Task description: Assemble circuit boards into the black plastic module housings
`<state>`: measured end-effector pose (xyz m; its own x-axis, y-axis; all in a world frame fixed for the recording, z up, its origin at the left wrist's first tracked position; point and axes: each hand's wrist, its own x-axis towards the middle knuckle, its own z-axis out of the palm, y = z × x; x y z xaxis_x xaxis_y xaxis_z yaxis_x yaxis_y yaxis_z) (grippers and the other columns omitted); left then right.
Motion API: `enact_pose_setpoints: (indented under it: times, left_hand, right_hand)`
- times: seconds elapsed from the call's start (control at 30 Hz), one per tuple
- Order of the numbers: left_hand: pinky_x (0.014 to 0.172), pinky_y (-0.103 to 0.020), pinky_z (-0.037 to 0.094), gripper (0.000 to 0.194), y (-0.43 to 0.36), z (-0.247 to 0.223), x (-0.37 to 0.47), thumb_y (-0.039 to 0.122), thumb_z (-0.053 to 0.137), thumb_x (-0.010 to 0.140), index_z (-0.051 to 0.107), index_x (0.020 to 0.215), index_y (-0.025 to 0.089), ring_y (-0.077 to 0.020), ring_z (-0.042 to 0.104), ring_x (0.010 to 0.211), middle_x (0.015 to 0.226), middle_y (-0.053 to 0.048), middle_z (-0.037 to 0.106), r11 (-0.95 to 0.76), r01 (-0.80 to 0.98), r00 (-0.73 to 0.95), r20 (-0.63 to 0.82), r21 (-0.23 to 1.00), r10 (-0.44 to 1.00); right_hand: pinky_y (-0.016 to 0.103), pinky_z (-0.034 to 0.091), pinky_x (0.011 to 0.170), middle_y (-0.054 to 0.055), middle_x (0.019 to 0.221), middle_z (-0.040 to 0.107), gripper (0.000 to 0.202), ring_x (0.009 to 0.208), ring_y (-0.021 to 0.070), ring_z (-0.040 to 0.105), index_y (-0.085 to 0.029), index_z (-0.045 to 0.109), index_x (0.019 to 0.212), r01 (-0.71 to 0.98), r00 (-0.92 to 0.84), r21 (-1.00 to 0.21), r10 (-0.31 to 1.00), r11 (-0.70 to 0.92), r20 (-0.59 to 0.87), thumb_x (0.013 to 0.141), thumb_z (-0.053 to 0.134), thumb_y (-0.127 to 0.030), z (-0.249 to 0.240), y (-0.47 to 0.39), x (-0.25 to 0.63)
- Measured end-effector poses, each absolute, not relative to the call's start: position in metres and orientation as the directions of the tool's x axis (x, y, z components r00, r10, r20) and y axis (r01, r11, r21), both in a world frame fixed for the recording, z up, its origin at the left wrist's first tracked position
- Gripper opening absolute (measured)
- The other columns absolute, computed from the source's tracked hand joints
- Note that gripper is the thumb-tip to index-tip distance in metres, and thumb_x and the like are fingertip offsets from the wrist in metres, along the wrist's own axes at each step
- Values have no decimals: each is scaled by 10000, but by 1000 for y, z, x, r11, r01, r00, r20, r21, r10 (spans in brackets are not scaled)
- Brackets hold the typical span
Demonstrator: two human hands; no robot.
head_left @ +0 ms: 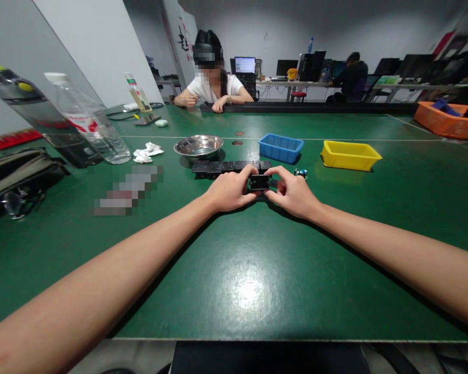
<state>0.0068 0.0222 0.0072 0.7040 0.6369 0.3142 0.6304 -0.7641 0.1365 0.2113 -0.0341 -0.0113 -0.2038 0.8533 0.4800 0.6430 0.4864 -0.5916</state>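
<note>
Between my two hands is a small black rectangular module with a pale edge [260, 182]. The fingers and thumb of my left hand [233, 190] close on its left side. My right hand [293, 193] pinches it from the right, its fingertips at the module's edge. Just behind, a row of black blocks [214, 168] lies on the green table [242, 249], partly hidden by my fingers. A small item with blue and silver parts [301, 173] sits just beyond my right hand.
Behind the blocks stand a metal bowl [198, 148], a blue bin [281, 148] and a yellow bin [351, 156]. Bottles [89, 124], crumpled tissue [148, 152] and a bag [15, 171] are at left. An orange basket [448, 122] is far right. A person [214, 83] sits opposite.
</note>
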Motion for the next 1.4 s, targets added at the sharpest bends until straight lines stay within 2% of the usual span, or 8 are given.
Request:
enact_pose_setpoints:
  times: [0.4, 1.1, 1.4]
  left_hand:
    - [596, -278, 430, 413, 22, 8, 8, 419, 603, 886, 506, 1218, 195, -246, 709, 667, 762, -17, 716, -754, 642, 700, 295, 137, 650]
    - [577, -266, 397, 399, 22, 9, 7, 418, 598, 870, 503, 1198, 213, -227, 686, 635, 732, -1, 693, -765, 629, 704, 316, 138, 636]
    - [606, -274, 434, 402, 23, 7, 7, 429, 600, 884, 504, 1207, 209, -232, 698, 652, 754, -10, 710, -767, 627, 707, 314, 137, 634]
  right_hand:
    - [255, 357, 581, -103, 548, 500, 341, 465, 112, 450, -180, 581, 1127, 631, -208, -595, 848, 498, 488, 796, 647, -227, -11, -35, 212]
    - [260, 363, 594, -93, 558, 520, 337, 484, 125, 480, -194, 579, 1124, 639, -202, -599, 857, 482, 474, 792, 635, -218, -11, -36, 211]
    - [250, 351, 569, -99, 547, 500, 343, 466, 114, 454, -173, 583, 1114, 642, -203, -598, 858, 480, 471, 776, 632, -193, -11, -35, 210]
